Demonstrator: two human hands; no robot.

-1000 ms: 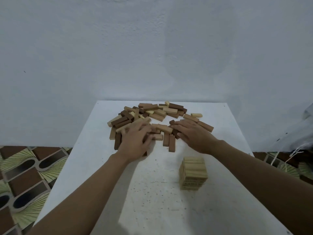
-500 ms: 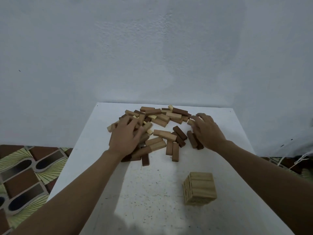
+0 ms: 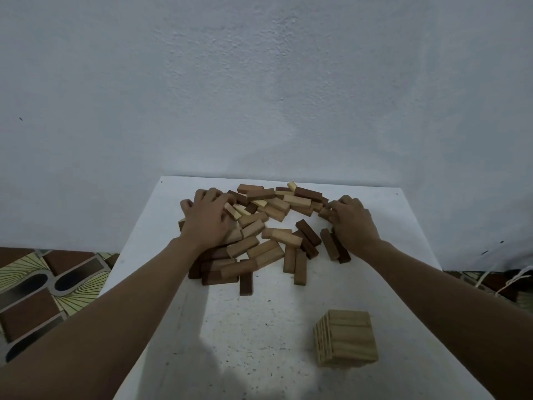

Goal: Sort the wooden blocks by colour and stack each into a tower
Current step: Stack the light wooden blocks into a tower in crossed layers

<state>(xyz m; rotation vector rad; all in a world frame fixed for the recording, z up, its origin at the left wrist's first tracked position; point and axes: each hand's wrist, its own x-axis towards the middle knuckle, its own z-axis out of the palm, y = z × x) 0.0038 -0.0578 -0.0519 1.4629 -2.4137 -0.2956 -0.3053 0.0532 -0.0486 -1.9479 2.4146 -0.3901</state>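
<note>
Rests left hand [image 3: 206, 223] on left of mixed pile of pale, tan and dark wooden blocks [image 3: 274, 229] toward far edge of white surface [image 3: 253, 342], fingers curled, hold unclear | curls fingers of right hand [image 3: 353, 223] round small tan block [image 3: 324, 212] at pile's right | risks right forearm knocking pale block tower [image 3: 346, 337] near right edge.
</note>
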